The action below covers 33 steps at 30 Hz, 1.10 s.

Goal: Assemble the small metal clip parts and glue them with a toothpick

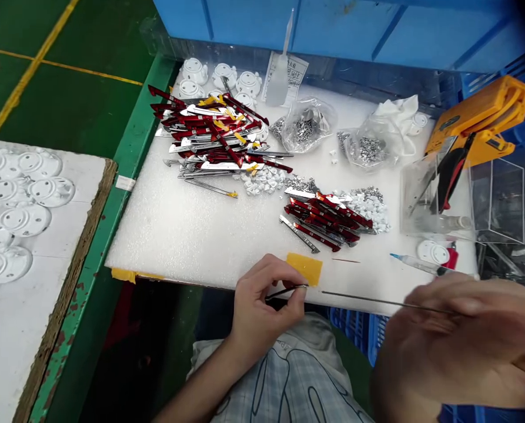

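My left hand is at the table's front edge, thumb and fingers pinched on a thin dark strip seen nearly edge-on. My right hand, partly blurred, is closed around a long thin metal rod. The rod points left, its tip a small distance from the pinched end of the strip. Its rear end is mostly hidden in the hand. Just behind my left fingers lies a yellow square. Farther back is a small pile of glossy red and silver strips.
A larger heap of red and silver strips lies at the back left. Small white parts and bags of metal bits sit nearby. A squeeze bottle stands behind. At right are a clear box with tools and a yellow holder.
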### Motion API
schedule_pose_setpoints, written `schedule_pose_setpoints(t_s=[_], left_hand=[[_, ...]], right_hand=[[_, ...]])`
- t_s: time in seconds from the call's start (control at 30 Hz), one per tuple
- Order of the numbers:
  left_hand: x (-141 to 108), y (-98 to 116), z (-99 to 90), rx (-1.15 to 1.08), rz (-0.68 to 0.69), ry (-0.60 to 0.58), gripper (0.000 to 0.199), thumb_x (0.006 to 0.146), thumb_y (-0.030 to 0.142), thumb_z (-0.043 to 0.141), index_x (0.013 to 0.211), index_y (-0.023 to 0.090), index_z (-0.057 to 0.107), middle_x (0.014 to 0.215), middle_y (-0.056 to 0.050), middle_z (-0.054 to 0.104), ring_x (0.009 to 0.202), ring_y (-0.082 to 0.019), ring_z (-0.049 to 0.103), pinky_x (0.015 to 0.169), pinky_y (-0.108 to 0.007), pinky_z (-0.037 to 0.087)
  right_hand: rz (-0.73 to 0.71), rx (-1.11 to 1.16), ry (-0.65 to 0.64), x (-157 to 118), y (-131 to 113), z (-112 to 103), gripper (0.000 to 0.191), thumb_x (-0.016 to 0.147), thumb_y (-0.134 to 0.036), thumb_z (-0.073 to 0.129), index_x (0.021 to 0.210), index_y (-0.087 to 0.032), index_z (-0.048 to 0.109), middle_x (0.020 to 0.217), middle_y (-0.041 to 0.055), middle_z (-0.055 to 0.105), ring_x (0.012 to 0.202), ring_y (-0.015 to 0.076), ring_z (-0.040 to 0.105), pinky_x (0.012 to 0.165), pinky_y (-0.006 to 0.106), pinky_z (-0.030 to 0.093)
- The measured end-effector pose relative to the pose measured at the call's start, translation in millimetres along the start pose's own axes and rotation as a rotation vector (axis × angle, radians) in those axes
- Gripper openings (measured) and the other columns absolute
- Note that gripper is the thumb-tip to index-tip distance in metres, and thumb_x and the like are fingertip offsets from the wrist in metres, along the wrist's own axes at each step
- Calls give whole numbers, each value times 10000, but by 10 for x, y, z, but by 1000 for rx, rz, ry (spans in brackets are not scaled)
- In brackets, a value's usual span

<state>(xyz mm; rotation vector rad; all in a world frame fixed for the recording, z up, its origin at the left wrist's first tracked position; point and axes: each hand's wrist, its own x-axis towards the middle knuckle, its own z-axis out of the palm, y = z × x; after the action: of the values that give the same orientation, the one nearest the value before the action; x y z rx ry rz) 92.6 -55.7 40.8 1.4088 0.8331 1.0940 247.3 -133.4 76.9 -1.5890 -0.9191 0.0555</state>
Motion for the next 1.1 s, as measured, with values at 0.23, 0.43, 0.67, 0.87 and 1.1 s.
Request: schedule_pose_setpoints(t_s=[0.23,0.43,0.67,0.87,1.1], left_hand=[[-5,-12,3,-21,7,2,197,770,17,683,769,212,712,710,13,696,646,-132,630,575,-219,507],[-19,-18,-7,-35,-1,-2,193,780,18,692,788,209,721,726,16,691,658,-126,632,588,-207,507],[-1,4,3,-31,-7,6,192,771,19,674,757,207,711,702,16,684,640,-124,627,578,-199,503],[5,4,13,-33,3,16,203,758,8,675,758,205,719,694,17,688,638,-118,628,588,-188,504],[-1,6,13,-24,-4,13,196,763,14,671,754,205,710,690,13,682,632,-127,621,575,-199,497]], right_hand=[[-84,156,178,52,53,298,337,963,-451,811,770,-212,676,613,-39,512,457,119,442,396,313,325],[-288,102,90,110,146,234,378,998,-401,781,743,-163,635,522,-89,476,392,76,442,370,239,371],[-266,108,104,104,158,232,394,991,-403,790,736,-149,629,536,-80,507,395,72,465,377,227,383],[-228,134,134,99,157,232,420,978,-420,804,718,-151,612,538,-82,518,381,65,453,367,216,358],[-234,131,128,87,175,241,416,988,-410,797,723,-150,608,554,-73,537,422,71,500,387,211,385]])
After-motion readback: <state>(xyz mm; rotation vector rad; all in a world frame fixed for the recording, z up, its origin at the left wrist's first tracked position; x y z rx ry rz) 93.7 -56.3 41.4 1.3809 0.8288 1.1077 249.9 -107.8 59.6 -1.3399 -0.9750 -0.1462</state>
